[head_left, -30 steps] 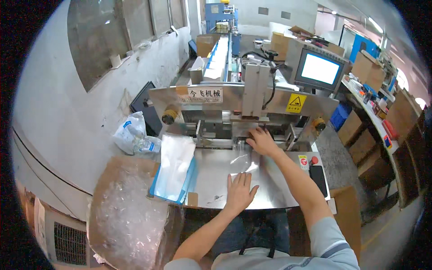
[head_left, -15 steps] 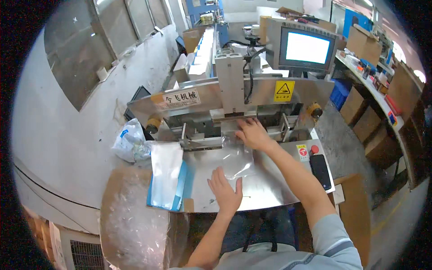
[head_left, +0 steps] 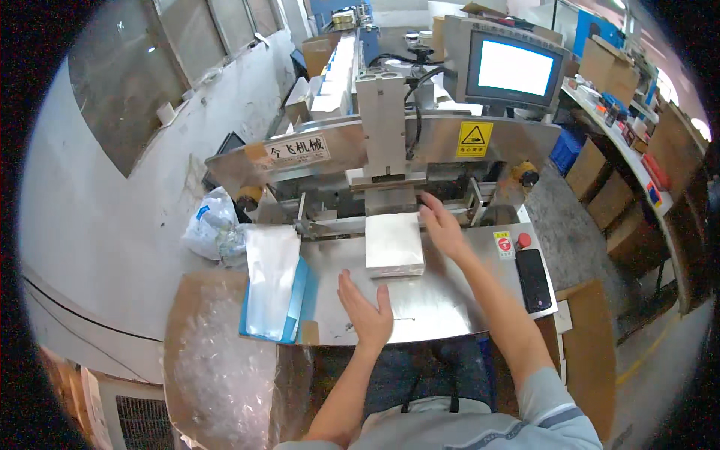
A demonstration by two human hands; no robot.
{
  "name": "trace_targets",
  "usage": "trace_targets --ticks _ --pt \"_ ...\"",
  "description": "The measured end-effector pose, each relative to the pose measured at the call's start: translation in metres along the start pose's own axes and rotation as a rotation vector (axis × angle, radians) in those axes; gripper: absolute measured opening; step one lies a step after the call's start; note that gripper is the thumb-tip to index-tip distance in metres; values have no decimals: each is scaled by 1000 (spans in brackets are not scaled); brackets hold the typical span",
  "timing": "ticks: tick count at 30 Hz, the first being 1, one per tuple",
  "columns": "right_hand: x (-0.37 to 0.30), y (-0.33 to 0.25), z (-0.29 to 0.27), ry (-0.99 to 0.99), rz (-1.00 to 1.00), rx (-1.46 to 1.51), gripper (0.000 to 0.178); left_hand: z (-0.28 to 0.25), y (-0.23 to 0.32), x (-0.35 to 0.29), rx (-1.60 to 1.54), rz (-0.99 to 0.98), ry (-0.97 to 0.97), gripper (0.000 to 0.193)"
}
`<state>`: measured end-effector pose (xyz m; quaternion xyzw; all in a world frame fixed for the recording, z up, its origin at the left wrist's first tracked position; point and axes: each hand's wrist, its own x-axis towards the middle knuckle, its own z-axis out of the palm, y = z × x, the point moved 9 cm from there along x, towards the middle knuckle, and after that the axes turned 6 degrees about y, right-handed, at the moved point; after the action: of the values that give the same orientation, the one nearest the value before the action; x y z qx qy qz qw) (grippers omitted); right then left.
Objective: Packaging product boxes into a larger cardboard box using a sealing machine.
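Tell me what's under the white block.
The metal worktop shows beside and in front of the white block; whatever lies directly beneath is covered and can't be seen.

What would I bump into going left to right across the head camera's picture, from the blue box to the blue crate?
Blue box → white square stack → right hand → black phone → blue crate.
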<state>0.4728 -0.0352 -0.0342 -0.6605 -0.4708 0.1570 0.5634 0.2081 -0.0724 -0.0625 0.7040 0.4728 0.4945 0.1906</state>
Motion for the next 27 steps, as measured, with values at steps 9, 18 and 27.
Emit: trace_targets --ticks 9,18,27 --pt "-104 29 -25 -93 340 386 51 4 1 -2 -14 10 -5 81" --pt "-79 57 -9 -91 240 108 58 19 -21 34 -286 -201 -13 78" --pt "-58 64 14 75 185 -83 77 56 -1 61 -399 -293 -319 50"
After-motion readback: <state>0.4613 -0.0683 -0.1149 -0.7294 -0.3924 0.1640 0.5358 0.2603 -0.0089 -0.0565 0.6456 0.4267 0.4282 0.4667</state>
